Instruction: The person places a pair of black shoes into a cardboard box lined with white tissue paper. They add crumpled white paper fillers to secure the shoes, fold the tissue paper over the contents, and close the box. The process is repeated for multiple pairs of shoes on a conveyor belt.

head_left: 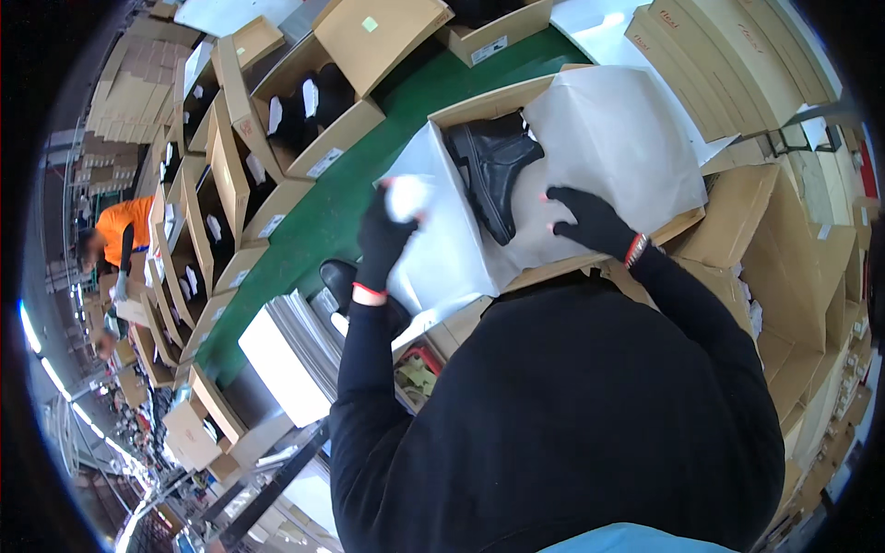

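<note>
- Two hands of mine: my left hand (387, 235) and my right hand (595, 223).
- Two red cuff edges, one on my left wrist (369, 293), one on my right (636, 249).
- One white wad (408, 197) between my left fingers, blurred.
- One open shoebox (544, 275) before me.
- One black boot (493, 170) in it.
- One stack of white sheets (286, 359).
- At least six other open boxes (323, 152), too overlapped for me to count exactly.
- One co-worker in orange (123, 230).

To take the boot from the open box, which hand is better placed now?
The right hand, probably: it is spread over the open box, beside the boot, with nothing visible in its grasp. The left hand seems to hold a blurred white item.
</note>
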